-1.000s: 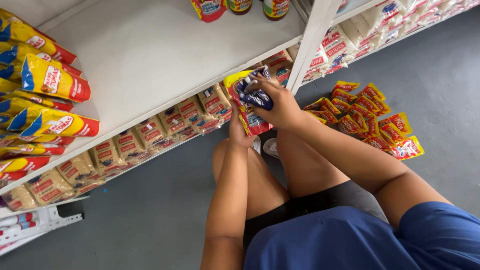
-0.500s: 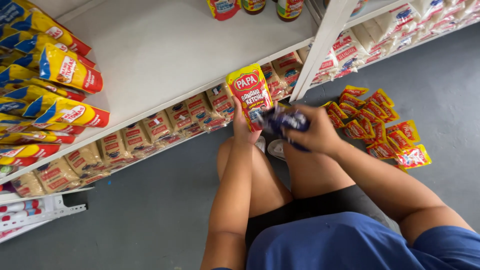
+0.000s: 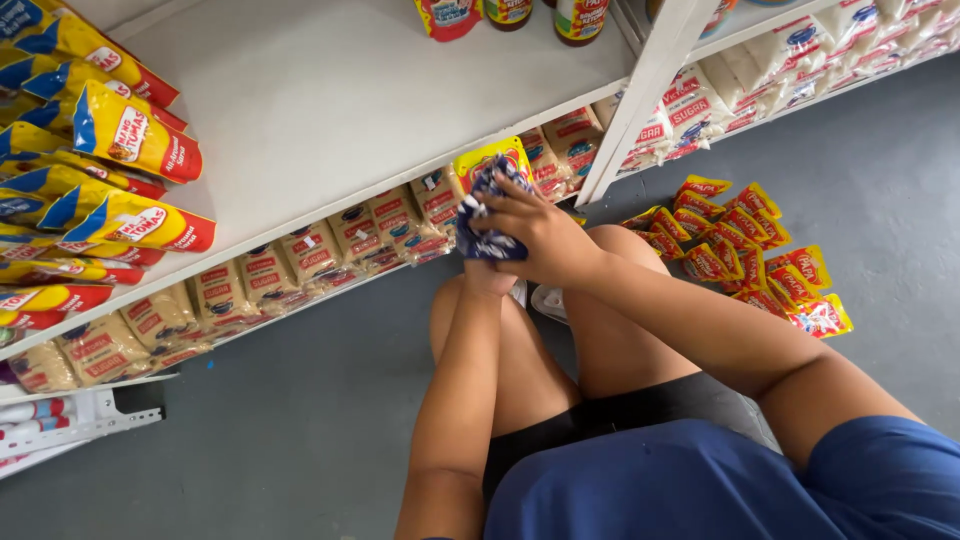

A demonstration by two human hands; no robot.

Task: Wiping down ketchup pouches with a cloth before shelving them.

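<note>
We see the right hand (image 3: 540,235) closed round a dark blue-and-white cloth (image 3: 485,215), fingers curled tight over it, pressing it vs. the front of a yellow-and-red packet (image 3: 490,160). The left hand (image 3: 488,275) sits under the cloth & mostly hidden; we can't tell how its fingers are set, tho it seems to prop the packet from below. Packet stands upright just in front of the edge of the white shelf (image 3: 330,110), above the knees.

Vs. half a sec ago: the packet's face was in plain view w/ the cloth low at its right side; now the cloth has moved up & left across it, so only the top strip shows. Both hands have risen closer to the shelf edge.

More yellow-red packets (image 3: 745,250) lie on the grey floor (image 3: 250,430) to the right, well apart from the hands. Yellow bags (image 3: 130,140) lie at the shelf's left.
</note>
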